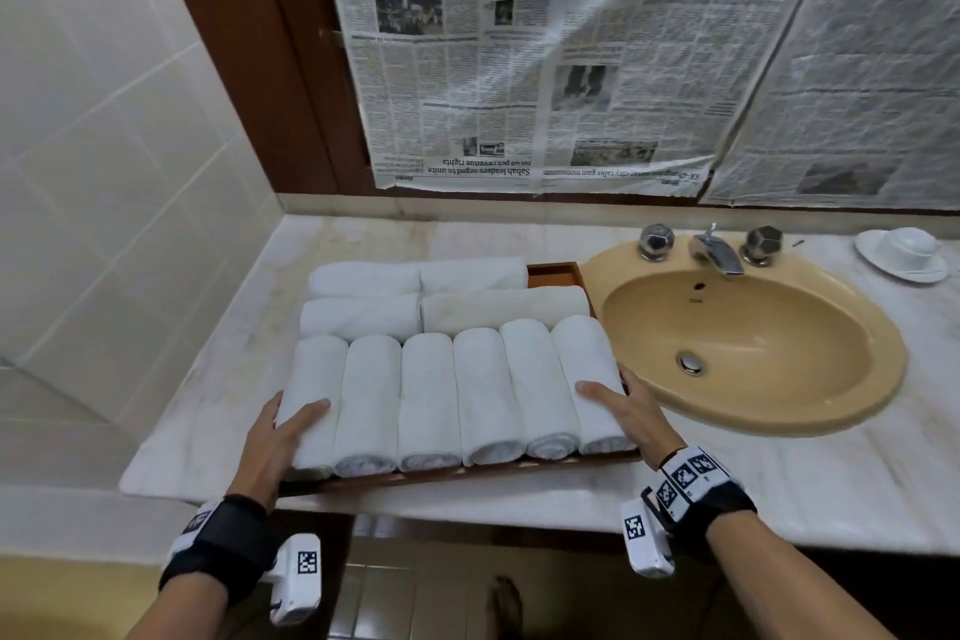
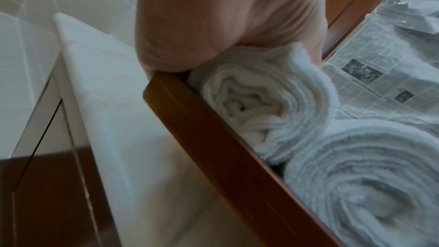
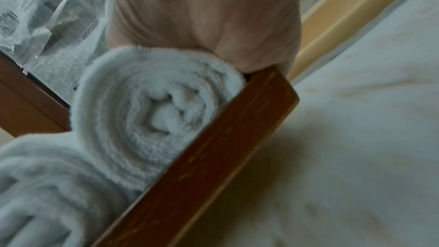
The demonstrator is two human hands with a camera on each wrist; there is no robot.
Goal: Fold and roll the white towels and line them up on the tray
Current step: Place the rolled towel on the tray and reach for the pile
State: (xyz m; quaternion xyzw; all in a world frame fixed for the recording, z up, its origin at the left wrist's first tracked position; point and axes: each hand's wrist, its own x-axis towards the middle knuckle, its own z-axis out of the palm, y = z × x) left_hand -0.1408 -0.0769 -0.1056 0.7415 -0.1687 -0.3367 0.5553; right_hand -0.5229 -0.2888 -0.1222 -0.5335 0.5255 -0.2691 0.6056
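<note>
A brown wooden tray (image 1: 467,476) sits on the marble counter, packed with rolled white towels. Several rolls (image 1: 431,395) lie side by side in its front row, and two more rows of rolls (image 1: 363,278) lie crosswise behind. My left hand (image 1: 283,437) grips the tray's left side, thumb lying on the leftmost roll (image 2: 261,110). My right hand (image 1: 631,413) grips the right side, thumb on the rightmost roll (image 3: 154,110). Both wrist views show a palm pressed on the tray's rim (image 2: 225,147) (image 3: 213,157). The fingers of both hands are hidden behind the tray's sides.
A beige sink (image 1: 753,343) with a chrome faucet (image 1: 719,255) lies just right of the tray. A white cup on a saucer (image 1: 904,252) stands at the far right. Newspaper (image 1: 519,42) covers the wall behind. A tiled wall bounds the left; the counter's front edge is close.
</note>
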